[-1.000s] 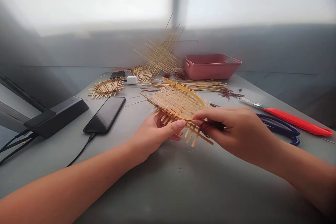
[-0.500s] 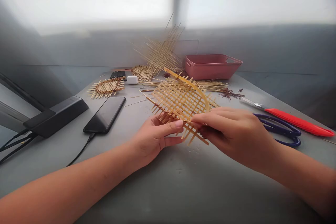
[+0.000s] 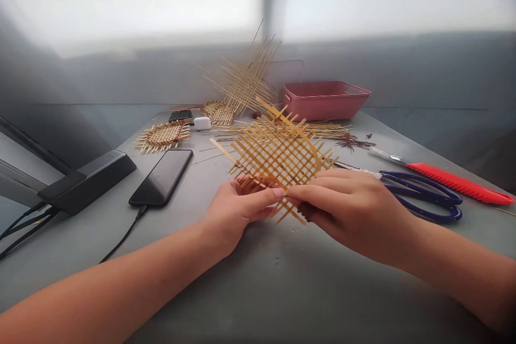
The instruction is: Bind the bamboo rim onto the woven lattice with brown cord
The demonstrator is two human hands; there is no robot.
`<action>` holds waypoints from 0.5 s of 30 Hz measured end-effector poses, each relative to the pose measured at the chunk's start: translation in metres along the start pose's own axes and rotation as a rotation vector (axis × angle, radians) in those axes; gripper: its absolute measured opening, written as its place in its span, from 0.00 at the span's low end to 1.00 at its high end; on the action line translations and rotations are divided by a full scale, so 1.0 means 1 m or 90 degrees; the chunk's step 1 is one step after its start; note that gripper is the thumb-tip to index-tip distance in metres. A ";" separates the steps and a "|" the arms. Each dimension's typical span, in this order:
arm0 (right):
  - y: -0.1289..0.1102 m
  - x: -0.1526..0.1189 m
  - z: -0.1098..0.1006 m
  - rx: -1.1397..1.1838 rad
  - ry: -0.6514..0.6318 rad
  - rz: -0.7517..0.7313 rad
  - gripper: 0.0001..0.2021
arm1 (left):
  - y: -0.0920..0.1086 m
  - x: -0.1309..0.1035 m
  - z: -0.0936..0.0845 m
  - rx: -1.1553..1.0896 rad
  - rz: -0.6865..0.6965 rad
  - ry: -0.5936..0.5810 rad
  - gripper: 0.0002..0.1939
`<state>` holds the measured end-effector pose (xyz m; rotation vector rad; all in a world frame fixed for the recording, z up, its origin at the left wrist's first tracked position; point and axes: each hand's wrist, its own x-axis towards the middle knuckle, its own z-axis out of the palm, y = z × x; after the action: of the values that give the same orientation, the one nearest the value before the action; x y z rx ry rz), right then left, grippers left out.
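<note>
Tilted up over the table is a woven lattice of pale strips, with a curved flat strip along its upper right side. My left hand grips its lower left edge, thumb on the near side and the other fingers partly behind the weave. At the lower right edge, my right hand pinches the lattice, its fingertips close to my left thumb. Dark brown material shows under my right fingers. Strip ends stick out below both hands.
Behind lie loose strips, smaller woven pieces, a large open weave and a pink basket. A phone and black power strip sit left; blue-handled scissors and a red-handled knife lie right.
The lattice has tilted to show more of its face, and its lower tips have shifted left. My right fingertips have moved slightly left and down. More of the scissors shows.
</note>
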<state>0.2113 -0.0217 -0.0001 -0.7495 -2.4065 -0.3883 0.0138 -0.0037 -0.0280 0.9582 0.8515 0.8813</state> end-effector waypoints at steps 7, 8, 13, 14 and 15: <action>0.007 -0.001 -0.003 0.072 0.033 0.087 0.09 | 0.006 0.009 -0.008 0.010 0.104 0.114 0.14; 0.008 -0.001 -0.003 0.082 0.035 0.094 0.10 | 0.007 0.010 -0.010 0.000 0.124 0.130 0.14; 0.010 0.002 -0.007 0.188 -0.055 0.129 0.21 | 0.013 0.020 -0.017 -0.095 0.222 0.190 0.14; 0.011 0.003 -0.010 0.208 -0.117 0.139 0.24 | 0.014 0.022 -0.018 -0.109 0.232 0.195 0.14; 0.012 0.003 -0.013 0.225 -0.187 0.148 0.27 | 0.015 0.024 -0.018 -0.120 0.238 0.201 0.14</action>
<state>0.2225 -0.0162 0.0130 -0.9574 -2.5171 0.2523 0.0033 0.0278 -0.0254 0.8365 0.8489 1.4383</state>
